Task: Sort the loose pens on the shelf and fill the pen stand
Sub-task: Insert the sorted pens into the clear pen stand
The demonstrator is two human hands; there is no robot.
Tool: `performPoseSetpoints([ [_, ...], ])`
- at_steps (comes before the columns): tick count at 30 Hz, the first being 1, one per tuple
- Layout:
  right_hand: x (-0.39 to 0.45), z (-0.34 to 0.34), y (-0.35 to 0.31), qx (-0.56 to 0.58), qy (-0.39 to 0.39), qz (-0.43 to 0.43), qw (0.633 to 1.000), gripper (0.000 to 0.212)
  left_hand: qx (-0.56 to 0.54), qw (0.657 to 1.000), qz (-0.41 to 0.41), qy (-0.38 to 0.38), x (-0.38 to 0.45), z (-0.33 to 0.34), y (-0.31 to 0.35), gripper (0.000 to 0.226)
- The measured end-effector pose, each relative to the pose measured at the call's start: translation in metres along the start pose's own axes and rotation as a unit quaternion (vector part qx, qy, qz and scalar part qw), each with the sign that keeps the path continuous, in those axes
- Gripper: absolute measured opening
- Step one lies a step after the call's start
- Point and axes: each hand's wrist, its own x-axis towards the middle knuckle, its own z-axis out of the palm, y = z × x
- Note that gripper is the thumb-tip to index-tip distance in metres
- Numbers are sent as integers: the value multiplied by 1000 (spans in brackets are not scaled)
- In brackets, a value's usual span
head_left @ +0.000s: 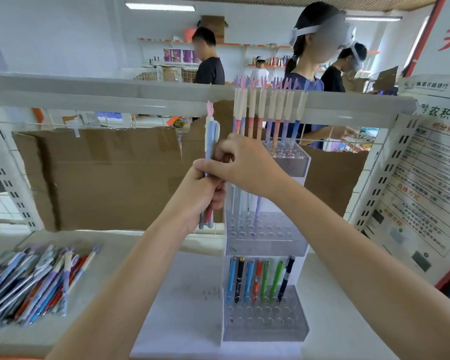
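Holding a small bundle of pens (pixel 210 162) upright, the left hand (pixel 202 193) has its grip curled round their lower halves, tips poking out below the fist toward 6 o'clock and one bunny-eared cap standing clear at 12. The right hand (pixel 240 165) sits just at 3 o'clock of that bundle, touching it, its grip pinched on what looks like one pen near the top of the fist; which pen it has, and how firmly, I cannot tell, since the fingers overlap. The pen stand (pixel 265 240) lies directly at 3 o'clock of both hands, very near, three clear tiers stepping down toward the viewer. Its top tier (pixel 289 157) carries a row of tall eared pens, the middle tier (pixel 265 229) only a few, the bottom tier (pixel 265 313) a back row of shorter coloured pens. Pen axis and hole axis are both roughly vertical, so the coming move is likely a short carry toward 3 o'clock and a drop straight down; the right hand is nearer the stand. Loose pens (pixel 34 281) lie heaped on the shelf (pixel 130 245) at 8 o'clock, well apart, partly cut off by the frame edge. The right wrist hides part of the middle tier's pens.
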Motion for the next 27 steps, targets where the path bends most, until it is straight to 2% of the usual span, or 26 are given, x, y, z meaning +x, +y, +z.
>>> performPoseSetpoints([
  [3, 5, -2, -1, 25, 25, 8, 999, 36, -35, 999, -7, -17, -1, -4, -1, 29],
  [6, 15, -16, 4, 156, 108, 69, 979, 25, -83, 995, -55, -26, 1, -9, -1, 11],
  [8, 20, -28, 12, 241, 148, 90, 955, 18, -102, 990, -93, -17, 2, -15, -2, 12],
  [9, 22, -32, 17, 245, 155, 92, 953, 14, -117, 987, -108, -8, 2, -17, -3, 17],
  [13, 30, -36, 36, 160, 143, 113, 970, 10, -210, 967, -145, 14, 5, -23, -1, 35],
  [19, 36, -38, 43, 66, 227, 34, 971, 13, -242, 960, -137, 16, 4, -22, 0, 31],
  [22, 41, -35, 46, 46, 218, 38, 974, 16, -249, 960, -126, 19, 3, -21, -1, 28],
  [27, 49, -30, 47, 24, 204, 47, 978, 2, -239, 965, -108, 1, 1, -21, -2, 24],
])
